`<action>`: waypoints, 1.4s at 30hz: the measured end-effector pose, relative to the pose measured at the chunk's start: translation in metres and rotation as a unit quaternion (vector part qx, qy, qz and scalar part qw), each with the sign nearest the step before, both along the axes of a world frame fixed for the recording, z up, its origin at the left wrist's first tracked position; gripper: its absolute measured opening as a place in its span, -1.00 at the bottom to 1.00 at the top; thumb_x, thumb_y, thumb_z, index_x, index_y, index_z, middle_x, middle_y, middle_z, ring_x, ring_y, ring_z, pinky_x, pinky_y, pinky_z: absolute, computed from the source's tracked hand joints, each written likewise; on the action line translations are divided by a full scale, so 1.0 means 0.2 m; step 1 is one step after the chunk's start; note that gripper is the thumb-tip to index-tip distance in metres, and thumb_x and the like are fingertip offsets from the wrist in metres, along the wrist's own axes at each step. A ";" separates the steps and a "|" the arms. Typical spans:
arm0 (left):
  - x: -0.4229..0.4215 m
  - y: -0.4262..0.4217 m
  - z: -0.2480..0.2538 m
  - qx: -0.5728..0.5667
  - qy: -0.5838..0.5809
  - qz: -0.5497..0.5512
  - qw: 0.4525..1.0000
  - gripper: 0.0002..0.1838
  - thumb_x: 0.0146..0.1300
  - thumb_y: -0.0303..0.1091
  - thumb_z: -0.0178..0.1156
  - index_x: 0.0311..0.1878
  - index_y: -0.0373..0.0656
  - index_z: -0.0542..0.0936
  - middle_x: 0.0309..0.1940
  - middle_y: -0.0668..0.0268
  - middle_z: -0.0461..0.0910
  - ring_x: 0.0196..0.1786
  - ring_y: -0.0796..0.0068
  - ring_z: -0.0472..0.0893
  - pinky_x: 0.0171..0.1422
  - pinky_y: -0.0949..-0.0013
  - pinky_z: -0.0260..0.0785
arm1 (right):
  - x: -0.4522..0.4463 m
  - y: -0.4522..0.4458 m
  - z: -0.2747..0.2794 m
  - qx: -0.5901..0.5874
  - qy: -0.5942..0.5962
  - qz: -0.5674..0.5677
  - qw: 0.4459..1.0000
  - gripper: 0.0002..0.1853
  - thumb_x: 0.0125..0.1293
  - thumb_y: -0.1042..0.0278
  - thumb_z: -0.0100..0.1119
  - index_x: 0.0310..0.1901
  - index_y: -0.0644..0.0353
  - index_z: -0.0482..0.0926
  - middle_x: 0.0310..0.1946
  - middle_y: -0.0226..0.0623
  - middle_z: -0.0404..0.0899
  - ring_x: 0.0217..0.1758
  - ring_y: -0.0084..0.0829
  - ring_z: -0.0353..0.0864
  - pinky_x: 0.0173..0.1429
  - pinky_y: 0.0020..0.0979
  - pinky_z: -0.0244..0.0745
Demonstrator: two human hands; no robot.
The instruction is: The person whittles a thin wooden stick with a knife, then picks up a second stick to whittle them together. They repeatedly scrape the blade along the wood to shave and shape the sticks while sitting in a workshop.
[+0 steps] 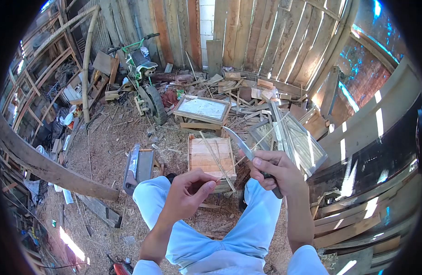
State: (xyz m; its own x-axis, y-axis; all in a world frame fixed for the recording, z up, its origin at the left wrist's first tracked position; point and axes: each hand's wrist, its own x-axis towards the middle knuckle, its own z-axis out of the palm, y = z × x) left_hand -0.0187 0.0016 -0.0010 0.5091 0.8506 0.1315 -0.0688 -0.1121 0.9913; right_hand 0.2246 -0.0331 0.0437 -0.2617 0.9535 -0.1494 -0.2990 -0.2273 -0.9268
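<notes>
My right hand (277, 172) is wrapped round the dark handle of a knife (238, 140), whose curved blade points up and to the left. A thin pale strip runs close by the blade and the fingers. My left hand (190, 190) is closed, thumb against the fingertips; whatever it may hold is too small to name. Beyond the hands, between the knees, stands a wooden box (211, 153) with thin sticks (215, 158) lying slantwise over it. At the left, a machete (133, 165) rests on a dark flat board (145, 166).
A framed white panel (202, 107) lies beyond the box. Wood scraps (247, 91) are heaped by the plank wall. A small bike (149, 91) stands at the back left. Long strips and a framed screen (298, 137) lean at the right. A curved beam (55, 165) crosses the left side.
</notes>
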 end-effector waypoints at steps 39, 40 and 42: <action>0.04 0.01 0.00 0.026 0.064 0.018 0.997 -0.87 0.26 -0.50 0.18 -0.19 -0.34 0.61 -0.39 0.33 0.59 -0.38 0.69 0.50 -0.30 0.57 0.32 | -0.13 -0.01 -0.14 -0.070 0.063 0.109 0.990 -0.64 0.44 0.31 -0.01 0.20 0.24 0.41 -0.48 -0.40 0.46 -0.65 -0.76 0.16 -0.62 -0.68 -0.02; 0.05 0.01 -0.01 0.025 0.062 0.018 0.998 -0.87 0.26 -0.50 0.18 -0.19 -0.34 0.61 -0.39 0.33 0.59 -0.38 0.69 0.50 -0.30 0.57 0.32 | -0.14 -0.01 -0.13 -0.070 0.062 0.108 0.990 -0.64 0.44 0.31 -0.01 0.20 0.24 0.41 -0.48 -0.40 0.46 -0.65 -0.76 0.16 -0.62 -0.68 -0.02; 0.05 0.01 -0.02 0.043 0.057 0.031 0.997 -0.88 0.25 -0.50 0.19 -0.19 -0.33 0.61 -0.40 0.32 0.59 -0.38 0.68 0.51 -0.31 0.56 0.31 | -0.16 -0.01 -0.12 -0.072 0.034 0.078 0.994 -0.67 0.43 0.33 0.00 0.13 0.30 0.44 -0.55 -0.44 0.38 -0.68 -0.78 0.13 -0.64 -0.70 -0.01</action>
